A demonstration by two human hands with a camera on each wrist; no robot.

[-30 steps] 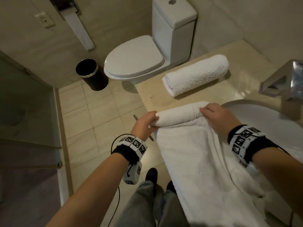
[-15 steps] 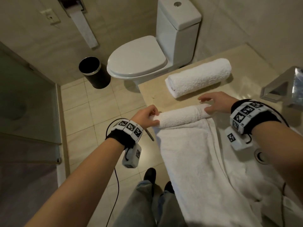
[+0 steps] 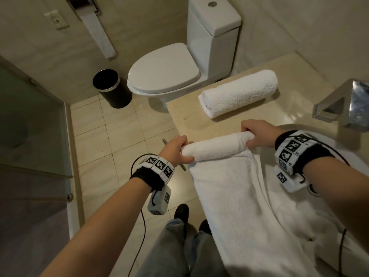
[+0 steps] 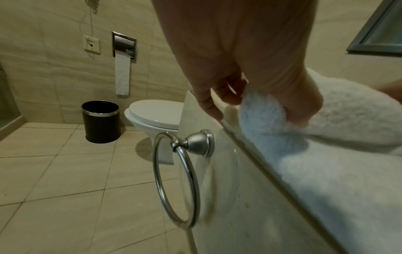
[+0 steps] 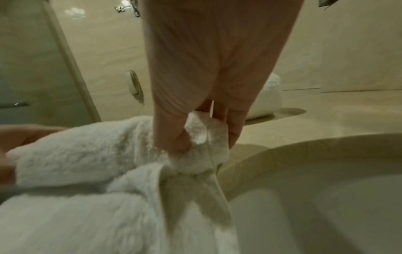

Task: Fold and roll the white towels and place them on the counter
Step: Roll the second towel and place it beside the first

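While our left hand [image 3: 175, 149] and right hand [image 3: 257, 134] each grip an end of the half-rolled towel [image 3: 215, 147] on the counter [image 3: 191, 118], we next roll, seemingly toward ourselves, keeping ends level.

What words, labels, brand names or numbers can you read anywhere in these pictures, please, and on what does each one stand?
No text can be read.
Wristbands on both wrists: black-and-white square code markers only, with tiny marks beside them too small to read.
Rolled towel on the counter: a small reddish mark at its near end, too small to read.
Wall plate beside the toilet paper holder: a faint symbol, blurred.
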